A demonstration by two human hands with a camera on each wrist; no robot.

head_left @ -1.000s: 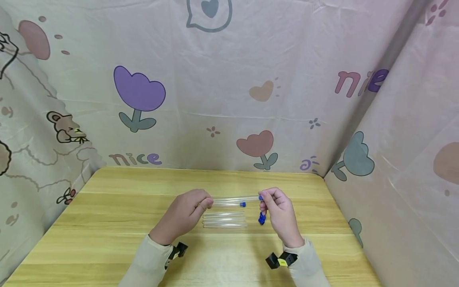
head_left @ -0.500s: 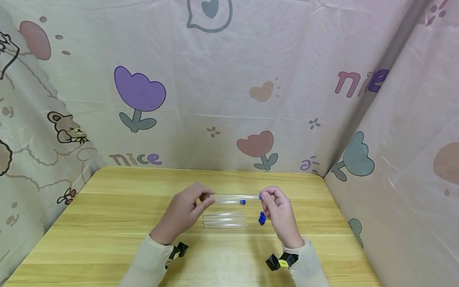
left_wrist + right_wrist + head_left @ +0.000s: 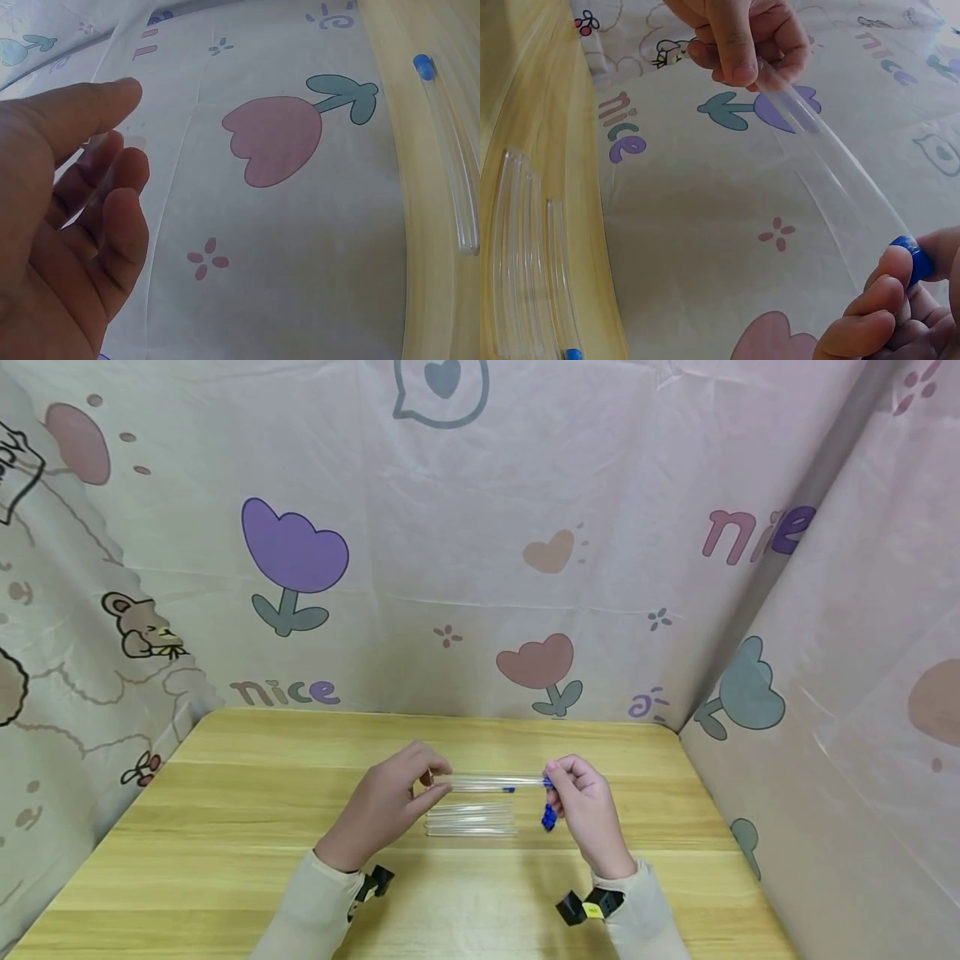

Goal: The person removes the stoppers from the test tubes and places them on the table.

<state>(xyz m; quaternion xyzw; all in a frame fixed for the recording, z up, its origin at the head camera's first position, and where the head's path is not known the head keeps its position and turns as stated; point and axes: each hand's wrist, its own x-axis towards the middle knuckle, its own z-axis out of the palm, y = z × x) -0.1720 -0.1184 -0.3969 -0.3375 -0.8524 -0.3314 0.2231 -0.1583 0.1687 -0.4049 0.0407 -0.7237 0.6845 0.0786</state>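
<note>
A clear tube point(image 3: 495, 779) is held level above the table, its blue cap point(image 3: 912, 259) pinched between the thumb and fingers of my right hand point(image 3: 588, 814). Around the tube's other end, the fingers and thumb of my left hand point(image 3: 386, 806) are bent but stand apart; in the left wrist view that hand point(image 3: 75, 202) shows a gap between thumb and fingers. Just below the held tube lies another tube with a blue cap point(image 3: 509, 790). Several uncapped clear tubes point(image 3: 471, 820) lie side by side nearer me. Small blue caps point(image 3: 549, 820) sit in a cluster below my right hand.
The wooden table point(image 3: 225, 827) reaches back to a printed cloth point(image 3: 420, 652) hanging behind it, with more cloth at both sides. Each wrist carries a small black camera, such as the one on the right point(image 3: 588, 906).
My left fingers and thumb have parted from their closer grip on the tube's end. The held tube has tilted from slanting to nearly level and sits slightly lower; my right hand keeps pinching its cap.
</note>
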